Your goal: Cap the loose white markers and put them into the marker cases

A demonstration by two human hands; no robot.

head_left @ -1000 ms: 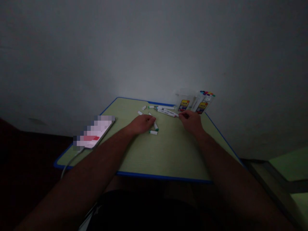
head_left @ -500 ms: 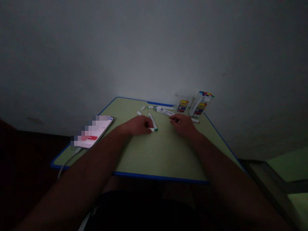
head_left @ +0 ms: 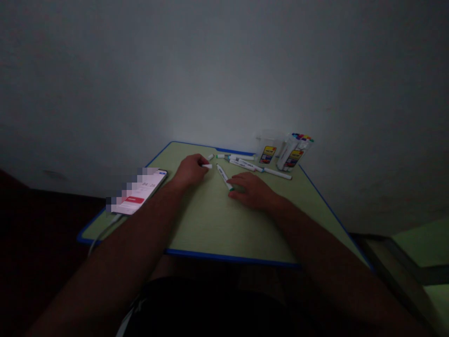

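Note:
My left hand [head_left: 191, 169] is closed on a small white marker cap [head_left: 207, 166], which sticks out past its fingertips above the left part of the table. My right hand [head_left: 249, 188] has its thumb and fingers around the green end of an uncapped white marker [head_left: 222, 174]. The marker's dark tip points away from me, toward the wall. Another white cap [head_left: 211, 157] lies just beyond my left hand. Several white markers [head_left: 242, 164] lie in a loose row behind my right hand, and one marker [head_left: 277, 173] is at their right end.
A clear plastic case [head_left: 268, 149] stands at the back of the table [head_left: 217, 234], beside a second case [head_left: 293, 153] full of markers with coloured ends. At the left edge lies a lit phone [head_left: 140, 192] with a white cable [head_left: 101, 230]. A wall rises behind.
My left hand has moved left and away from me, with a white cap in its fingers. My right hand has come left and nearer, onto the green-ended marker.

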